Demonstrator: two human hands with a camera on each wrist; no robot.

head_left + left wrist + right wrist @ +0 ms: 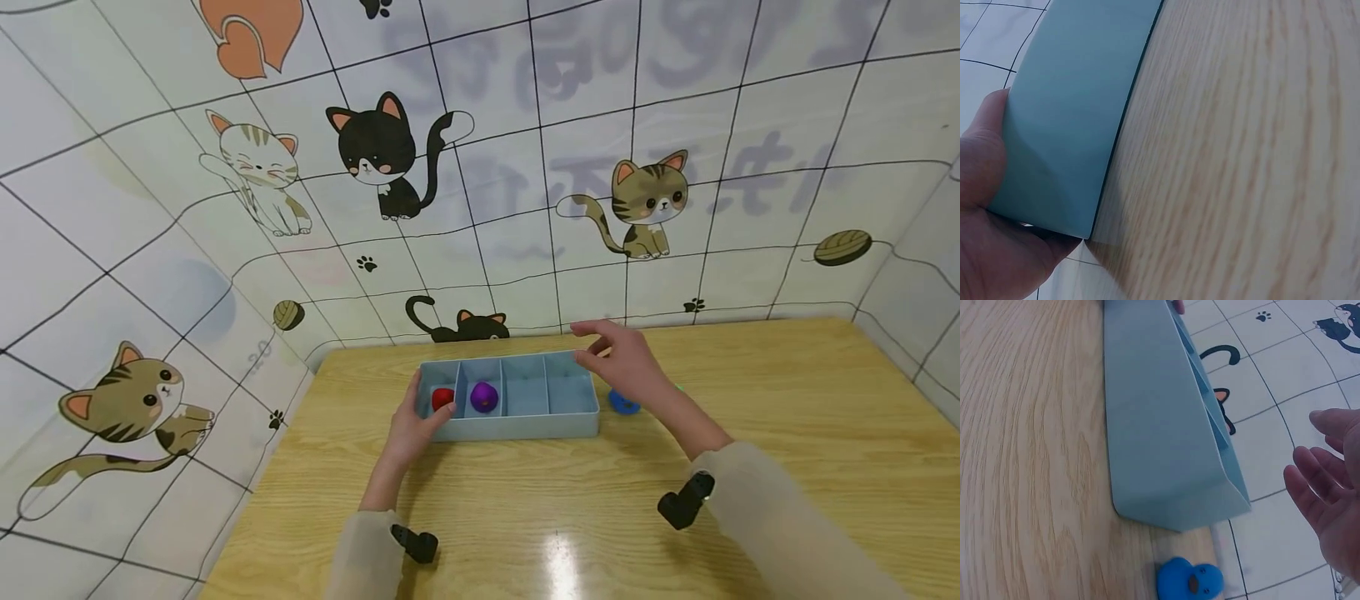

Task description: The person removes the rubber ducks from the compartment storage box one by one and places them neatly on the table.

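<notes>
A long light-blue divided box point(522, 427) lies on the wooden table. My left hand point(410, 429) grips its left end, thumb at the front rim; the left wrist view shows the hand point(985, 187) around that corner. In the leftmost compartment sits a red object point(442, 399), partly hidden by the thumb. A round purple object point(484, 397) is in the compartment beside it. My right hand point(626, 362) hovers above the box's right end with loosely bent fingers and holds nothing. Below it, a blue toy duck point(1188, 579) stands just right of the box, partly covered in the head view.
A small green bit point(680, 387) shows behind my right wrist. The table point(510, 517) backs onto a wall point(510, 217) covered with a cat-print sheet, which also runs along the left side.
</notes>
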